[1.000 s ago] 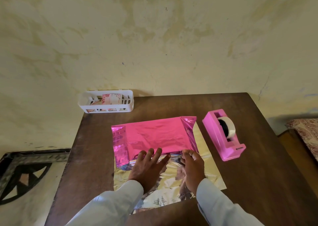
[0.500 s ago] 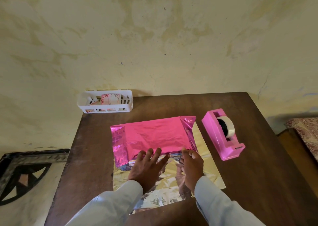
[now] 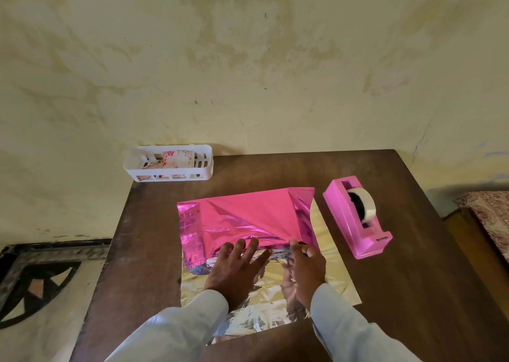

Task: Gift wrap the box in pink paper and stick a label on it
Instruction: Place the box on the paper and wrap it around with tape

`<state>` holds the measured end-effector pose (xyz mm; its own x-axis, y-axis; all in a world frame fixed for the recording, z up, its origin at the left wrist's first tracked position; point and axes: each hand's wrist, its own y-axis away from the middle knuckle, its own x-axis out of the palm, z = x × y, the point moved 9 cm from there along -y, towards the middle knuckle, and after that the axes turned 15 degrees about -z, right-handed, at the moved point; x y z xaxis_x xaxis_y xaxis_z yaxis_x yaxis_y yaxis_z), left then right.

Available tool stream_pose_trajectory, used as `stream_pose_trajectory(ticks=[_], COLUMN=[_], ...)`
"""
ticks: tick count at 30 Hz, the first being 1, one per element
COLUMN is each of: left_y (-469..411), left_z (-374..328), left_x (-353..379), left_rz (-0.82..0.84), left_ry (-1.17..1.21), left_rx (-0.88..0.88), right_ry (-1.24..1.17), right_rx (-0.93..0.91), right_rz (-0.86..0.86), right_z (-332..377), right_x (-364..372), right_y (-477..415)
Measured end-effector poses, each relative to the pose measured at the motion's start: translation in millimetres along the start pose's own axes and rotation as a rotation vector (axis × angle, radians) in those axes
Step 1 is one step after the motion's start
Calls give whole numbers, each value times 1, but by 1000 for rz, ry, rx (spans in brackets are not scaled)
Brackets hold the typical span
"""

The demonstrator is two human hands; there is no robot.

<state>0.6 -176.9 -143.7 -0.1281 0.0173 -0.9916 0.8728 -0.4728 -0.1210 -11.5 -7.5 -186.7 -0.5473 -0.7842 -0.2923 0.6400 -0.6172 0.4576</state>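
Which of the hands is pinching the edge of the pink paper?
The right hand, nearer the tape dispenser: its fingers curl on the near edge of the pink paper, while the left hand lies flat, fingers spread.

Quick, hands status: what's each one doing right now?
Left hand: open, fingers flat on the pink paper.
Right hand: pinching the pink paper's near edge.

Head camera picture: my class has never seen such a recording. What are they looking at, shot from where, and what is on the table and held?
No machine: a person wears one camera on the head, looking down at their own hands. On the brown table lies shiny pink paper, silver inside, folded over something hidden, probably the box. The left hand presses flat on it; the right hand pinches its pink edge. A pink tape dispenser stands right, a white basket of cards at the far left.
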Motion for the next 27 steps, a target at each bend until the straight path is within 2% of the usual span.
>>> stream_pose_trajectory(ticks=[12, 19, 27], left_y=[2, 7, 10], left_z=[1, 0, 10], left_x=[1, -15, -19], left_rz=[41, -112, -214], left_ry=[1, 11, 23], left_rx=[0, 16, -25], right_ry=[11, 24, 55], right_rx=[-23, 8, -5], right_rz=[66, 55, 58], right_z=[3, -2, 0], right_x=[-1, 0, 1], right_y=[-2, -5, -5])
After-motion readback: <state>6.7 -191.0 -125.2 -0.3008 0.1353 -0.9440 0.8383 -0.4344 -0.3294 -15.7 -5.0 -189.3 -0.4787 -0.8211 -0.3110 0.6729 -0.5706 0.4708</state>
